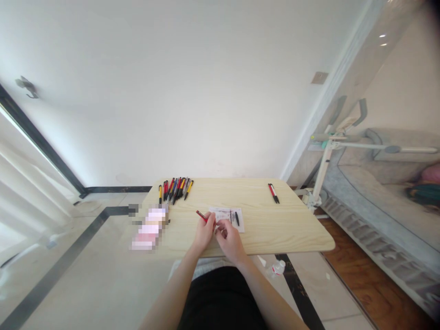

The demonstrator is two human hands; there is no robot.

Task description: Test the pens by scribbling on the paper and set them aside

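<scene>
Pen work at a pale wood table (288, 229). Left hand (205, 231) has its fingers closed round a red pen (201, 216), one end poking out to the upper left, over the table's near part. Right hand (228, 238) just beside it, fingers curled in toward the pen's other end — cannot tell if they grip anything, fingertips partly hidden. Printed paper (241, 225) lies behind the hands, a small black piece (237, 218) on its right side. Far left: a loose heap of pens (177, 189), red, yellow, grey and dark. Far right, well apart: a red pen and a white pen (274, 191) side by side, black ends toward the near edge — clear bottle (278, 267) below the table
</scene>
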